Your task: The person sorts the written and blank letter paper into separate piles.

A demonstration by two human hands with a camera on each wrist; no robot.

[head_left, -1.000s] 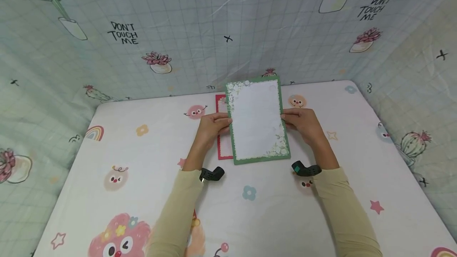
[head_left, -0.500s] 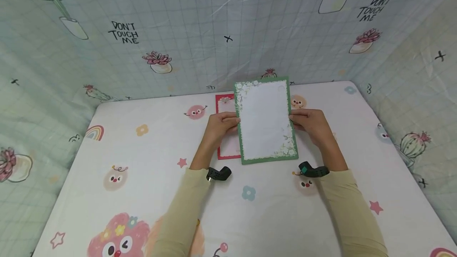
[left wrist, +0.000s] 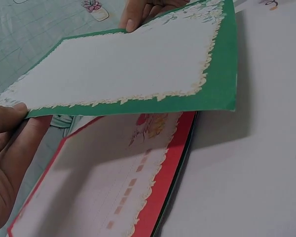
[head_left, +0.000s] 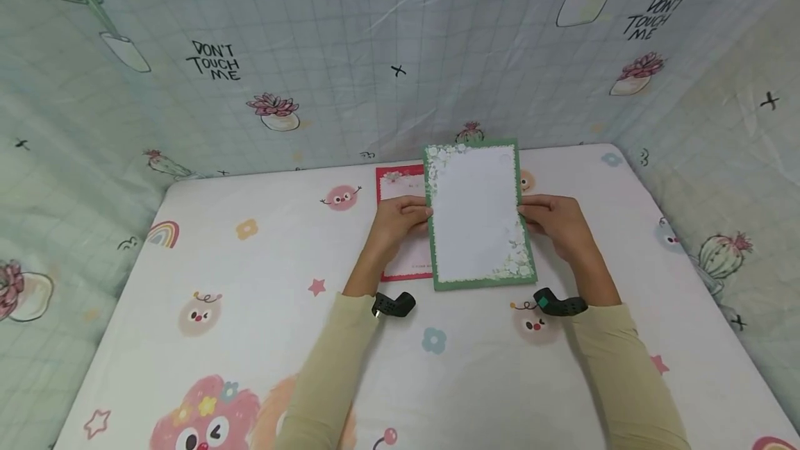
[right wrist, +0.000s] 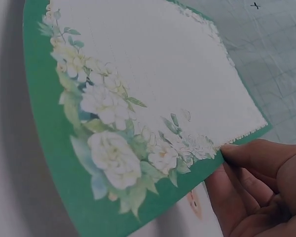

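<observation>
A sheet of paper with a green border and white flowers [head_left: 478, 214] is held up by both hands near the back of the table. My left hand [head_left: 398, 228] pinches its left edge, thumb on top and fingers beneath. On the opposite edge, my right hand [head_left: 559, 224] pinches it the same way. Under it and to the left lies a red-bordered sheet [left wrist: 143, 192] on the table, partly covered by the green one in the head view. In the left wrist view a gap and a shadow show between the two sheets. Flowers fill the green sheet's near right corner [right wrist: 113, 163].
The white table cover [head_left: 250, 325] carries printed cartoon faces, stars and flowers. A curtain [head_left: 350, 40] with cactus prints hangs right behind the table's back edge and along both sides. Black wrist cameras [head_left: 395, 305] sit on both wrists.
Both hands have moved to the right together with the green-bordered sheet, uncovering more of the red-bordered sheet. The red-bordered sheet has stayed in place.
</observation>
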